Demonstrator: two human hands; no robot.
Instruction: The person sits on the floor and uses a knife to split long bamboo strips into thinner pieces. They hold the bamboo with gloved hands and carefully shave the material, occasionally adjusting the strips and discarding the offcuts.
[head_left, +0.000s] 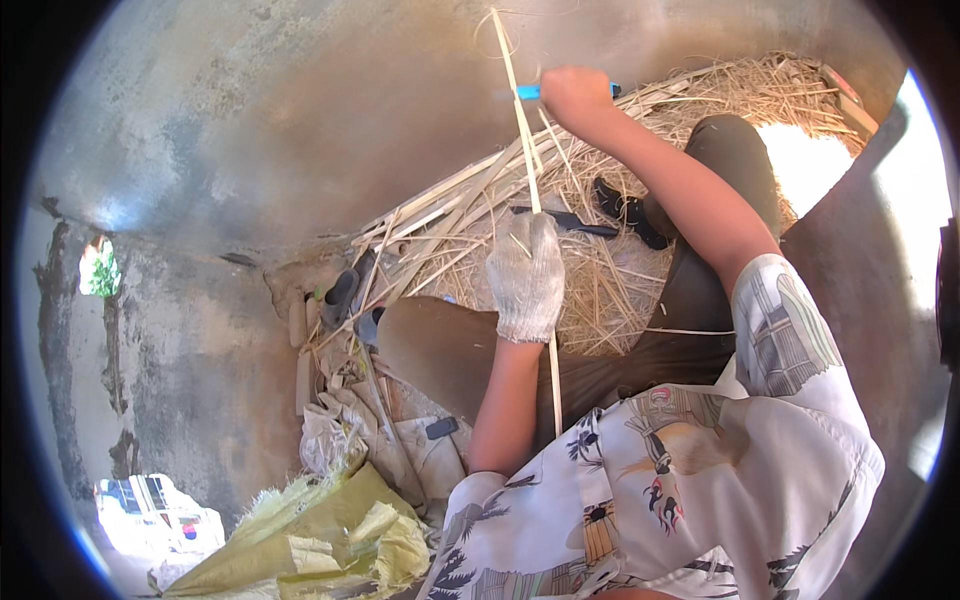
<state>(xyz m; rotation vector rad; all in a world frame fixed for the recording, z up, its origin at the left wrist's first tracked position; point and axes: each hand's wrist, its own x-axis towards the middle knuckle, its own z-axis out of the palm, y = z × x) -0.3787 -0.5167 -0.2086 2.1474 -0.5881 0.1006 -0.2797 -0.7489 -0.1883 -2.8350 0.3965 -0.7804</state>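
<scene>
Left hand (526, 275) gripping bamboo strip (522, 120) | strip upright, pointing away | right hand (572, 92) clutching blue-handled knife (528, 92)

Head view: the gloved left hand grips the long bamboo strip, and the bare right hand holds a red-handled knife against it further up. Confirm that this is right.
One detail is wrong: the knife handle is blue, not red. The head view shows the gloved left hand gripping the bamboo strip, and the bare right hand holding the blue-handled knife against it further up.
</scene>
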